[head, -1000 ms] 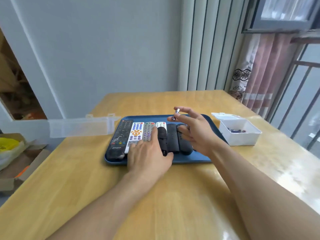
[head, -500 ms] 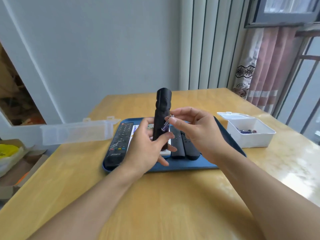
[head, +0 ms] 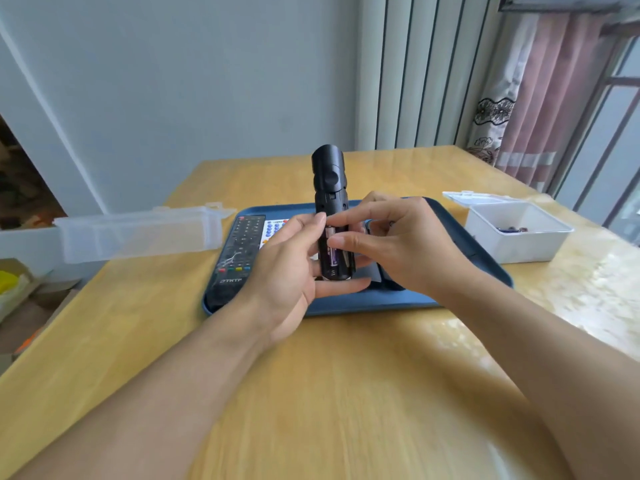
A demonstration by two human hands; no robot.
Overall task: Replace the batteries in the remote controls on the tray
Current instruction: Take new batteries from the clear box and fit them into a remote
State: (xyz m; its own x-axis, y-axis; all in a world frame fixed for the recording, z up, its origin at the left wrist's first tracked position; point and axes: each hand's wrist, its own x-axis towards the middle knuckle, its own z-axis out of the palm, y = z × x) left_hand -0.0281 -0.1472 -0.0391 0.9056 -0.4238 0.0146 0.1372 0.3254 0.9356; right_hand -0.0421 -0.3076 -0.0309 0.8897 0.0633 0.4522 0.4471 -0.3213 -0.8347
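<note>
**Battery pressed into an upright black remote above the tray**

At the left of the frame a clear, long plastic box [head: 138, 233] lies on the pale wooden desk [head: 311, 393], just beside the dark blue plastic tray [head: 346, 301]. On the tray's left edge lies a long black button remote [head: 239, 252], with a white remote with coloured buttons [head: 273, 228] next to it, mostly hidden behind the hands.

In the centre of the frame the left hand [head: 291, 271] grips the lower part of a black, rounded remote control [head: 330, 209], holding it upright above the tray with its open battery bay facing the camera. A purple battery [head: 334, 256] sits in that bay. The right hand [head: 398, 244] meets the remote from the other side, thumb and forefinger curled and pressing on the battery's upper end.

Under the right hand, more dark remotes [head: 391, 284] lie on the tray, largely covered. At the right of the frame a white open plastic box [head: 516, 233] stands on the desk, holding a few small batteries [head: 512, 229].
</note>
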